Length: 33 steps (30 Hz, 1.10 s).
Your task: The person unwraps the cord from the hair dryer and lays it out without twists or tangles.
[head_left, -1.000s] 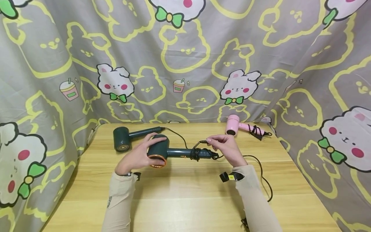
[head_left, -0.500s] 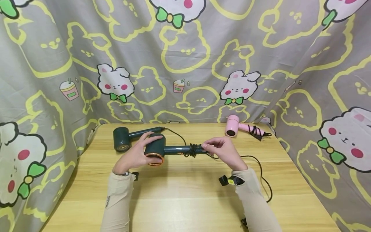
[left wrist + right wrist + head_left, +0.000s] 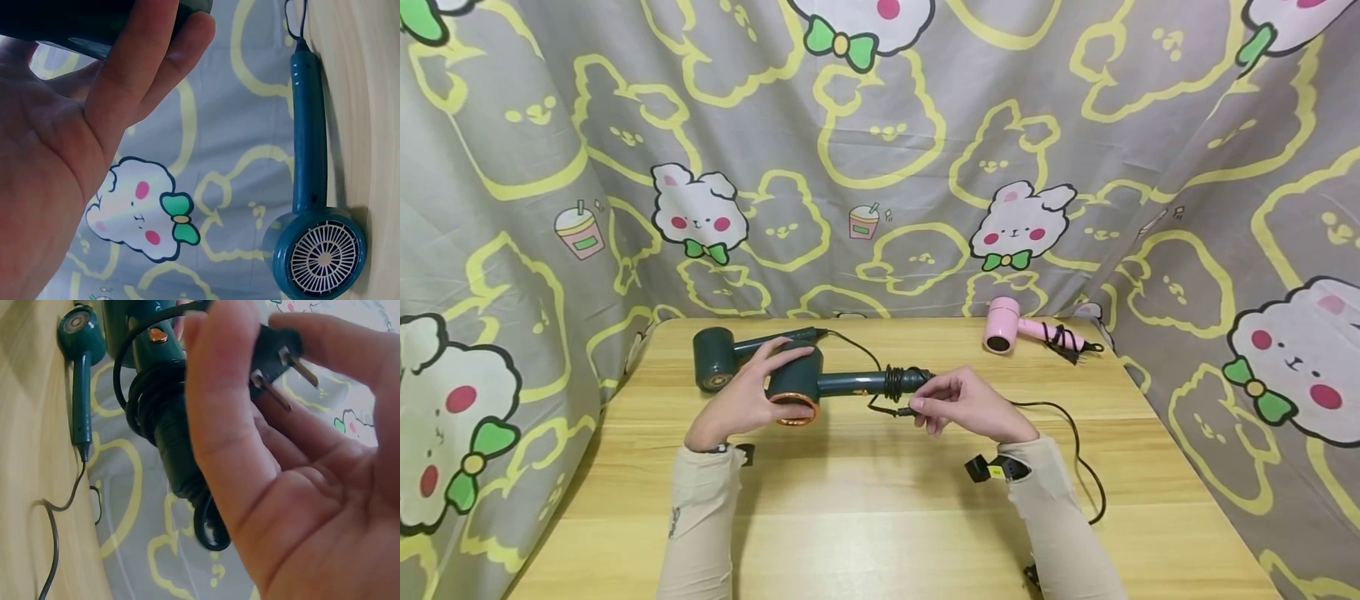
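My left hand (image 3: 745, 400) grips the head of a dark green hair dryer (image 3: 853, 383) with a copper-coloured rim, fingers over the top and thumb at the rim. The dryer is held above the table, its handle pointing right. Black cord (image 3: 893, 382) is wound in several turns round the handle. At the handle's end my right hand (image 3: 966, 406) pinches the cord's two-pin plug (image 3: 275, 356); both metal prongs show in the right wrist view. A short loop of cord runs from the coil to the plug.
Another dark green hair dryer (image 3: 715, 360) lies at the table's back left, its loose cord (image 3: 1093, 471) trailing across to the right. A pink hair dryer (image 3: 1002, 326) with bundled cord lies at the back right. A patterned curtain (image 3: 910, 167) encloses the wooden table (image 3: 865, 533).
The right hand has carried the plug from above the handle round to its near, lower side. Left hand and dryer have shifted slightly left, and the cord's free end lies differently.
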Each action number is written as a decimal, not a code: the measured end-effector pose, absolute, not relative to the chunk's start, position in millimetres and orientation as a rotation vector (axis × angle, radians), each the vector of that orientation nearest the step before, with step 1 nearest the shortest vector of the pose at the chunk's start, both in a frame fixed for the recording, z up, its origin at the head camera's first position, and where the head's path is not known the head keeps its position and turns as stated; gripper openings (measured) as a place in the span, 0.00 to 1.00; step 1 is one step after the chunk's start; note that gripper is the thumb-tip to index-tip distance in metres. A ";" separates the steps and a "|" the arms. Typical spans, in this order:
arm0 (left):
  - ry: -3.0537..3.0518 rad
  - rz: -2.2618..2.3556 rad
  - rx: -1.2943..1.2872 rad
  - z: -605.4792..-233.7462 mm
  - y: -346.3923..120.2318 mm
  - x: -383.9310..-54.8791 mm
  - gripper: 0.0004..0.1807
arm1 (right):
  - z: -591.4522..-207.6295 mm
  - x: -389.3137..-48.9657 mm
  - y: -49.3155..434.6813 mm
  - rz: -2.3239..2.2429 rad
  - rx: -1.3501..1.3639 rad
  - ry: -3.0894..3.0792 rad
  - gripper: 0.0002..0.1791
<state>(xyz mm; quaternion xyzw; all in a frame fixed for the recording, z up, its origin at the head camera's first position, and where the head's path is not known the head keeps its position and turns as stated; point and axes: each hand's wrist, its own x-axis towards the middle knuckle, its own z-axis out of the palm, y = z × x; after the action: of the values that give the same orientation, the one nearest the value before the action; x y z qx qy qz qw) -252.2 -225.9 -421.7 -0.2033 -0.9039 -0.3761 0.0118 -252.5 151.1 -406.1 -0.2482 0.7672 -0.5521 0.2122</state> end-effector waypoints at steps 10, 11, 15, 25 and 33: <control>-2.814 -1.171 -0.607 -419.6 -229.8 -250.6 0.50 | -422.0 -258.9 145.5 -1.424 -0.689 2.009 0.16; -2.813 -1.173 -0.604 -419.9 -230.5 -250.6 0.50 | -424.4 -260.1 145.2 -1.422 -0.683 2.002 0.16; -2.801 -1.177 -0.599 -420.0 -232.3 -250.4 0.50 | -435.6 -266.2 144.9 -1.429 -0.684 1.964 0.15; -2.783 -1.159 -0.623 -419.1 -234.5 -250.7 0.50 | -456.8 -278.6 146.3 -1.365 -0.671 2.026 0.16; -2.799 -1.193 -0.628 -415.9 -229.6 -249.2 0.50 | -470.3 -284.9 148.4 -1.549 -0.424 1.911 0.18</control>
<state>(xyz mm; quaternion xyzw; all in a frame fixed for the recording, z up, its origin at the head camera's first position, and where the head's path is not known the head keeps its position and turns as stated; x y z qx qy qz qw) -249.2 -229.6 -415.9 -0.2021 -0.9008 -0.3840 0.0172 -284.9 148.4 -470.3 -0.1610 0.7260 -0.5886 0.3171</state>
